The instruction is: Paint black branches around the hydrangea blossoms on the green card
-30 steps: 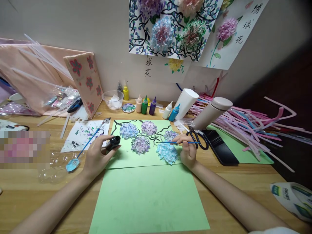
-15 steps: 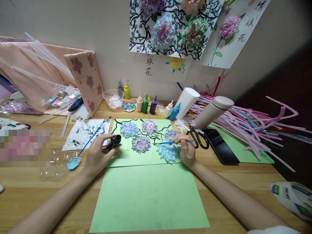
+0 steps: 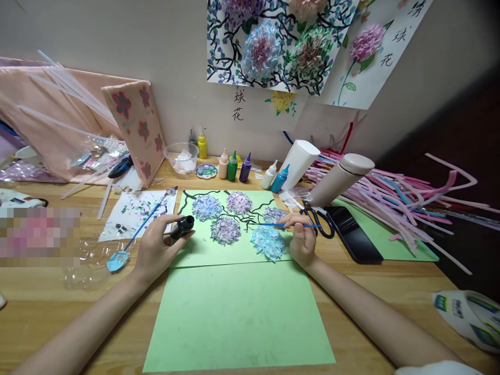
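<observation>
My left hand (image 3: 158, 247) is wrapped round a small black ink bottle (image 3: 184, 225), uncapped and tilted over the left edge of the painted green paper (image 3: 191, 255). In my right hand (image 3: 301, 242) is a thin blue paintbrush (image 3: 265, 224), held almost level, its tip by the black painted branches near the paper's middle. Fluffy purple and blue flower heads sit on this sheet. A turquoise flower (image 3: 269, 244) lies just below the brush, beside my right hand. A second, plain green sheet (image 3: 242, 317) extends toward me.
Scissors (image 3: 318, 221) and a black phone (image 3: 353, 234) lie right of my right hand. Paint bottles (image 3: 232, 167), a clear bowl (image 3: 182, 159) and a thermos (image 3: 344, 177) stand behind. A paint-stained paper (image 3: 127, 216), another brush (image 3: 148, 219) and a clear plastic tray (image 3: 84, 265) lie left.
My right hand has shifted slightly right, and the brush tip has moved a little up and right. My left hand and the ink bottle stay in place.
</observation>
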`<state>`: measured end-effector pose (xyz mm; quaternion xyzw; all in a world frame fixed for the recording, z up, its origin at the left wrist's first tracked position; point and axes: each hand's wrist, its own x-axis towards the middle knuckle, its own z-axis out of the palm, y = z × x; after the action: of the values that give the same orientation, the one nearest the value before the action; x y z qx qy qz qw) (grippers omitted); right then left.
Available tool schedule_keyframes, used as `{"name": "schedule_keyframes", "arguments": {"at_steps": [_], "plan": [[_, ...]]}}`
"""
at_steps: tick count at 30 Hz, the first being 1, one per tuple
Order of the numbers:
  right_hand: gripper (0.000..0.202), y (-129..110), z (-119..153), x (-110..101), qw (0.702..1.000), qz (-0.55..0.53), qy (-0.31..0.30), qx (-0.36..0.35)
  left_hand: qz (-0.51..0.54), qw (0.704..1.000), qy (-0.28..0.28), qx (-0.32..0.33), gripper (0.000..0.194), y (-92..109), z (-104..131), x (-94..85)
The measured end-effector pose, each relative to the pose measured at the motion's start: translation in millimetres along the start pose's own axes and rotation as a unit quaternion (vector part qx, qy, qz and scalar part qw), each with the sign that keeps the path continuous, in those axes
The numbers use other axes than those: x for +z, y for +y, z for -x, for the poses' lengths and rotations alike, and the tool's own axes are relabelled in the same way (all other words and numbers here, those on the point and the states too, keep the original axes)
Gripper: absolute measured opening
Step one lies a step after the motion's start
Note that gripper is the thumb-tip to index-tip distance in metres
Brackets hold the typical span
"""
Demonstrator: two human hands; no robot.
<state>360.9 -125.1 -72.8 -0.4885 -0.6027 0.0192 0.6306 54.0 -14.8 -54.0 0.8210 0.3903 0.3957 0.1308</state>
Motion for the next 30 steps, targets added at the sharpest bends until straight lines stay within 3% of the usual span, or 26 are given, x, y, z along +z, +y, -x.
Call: {"name": "schedule_keyframes", "arguments": {"at_steps": [11, 30], "plan": [[0.022, 0.0, -0.7, 0.7, 1.0, 0.015, -0.026, 0.001, 0.004, 1.0, -0.001, 0.001, 0.033, -1.2, 0.5, 0.1], [0.024, -0.1, -1.0, 0.9, 0.999, -0.02, 0.006, 0.026, -0.002, 1.0, 0.0, 0.005, 0.033, -1.3, 0.9, 0.7]]}}
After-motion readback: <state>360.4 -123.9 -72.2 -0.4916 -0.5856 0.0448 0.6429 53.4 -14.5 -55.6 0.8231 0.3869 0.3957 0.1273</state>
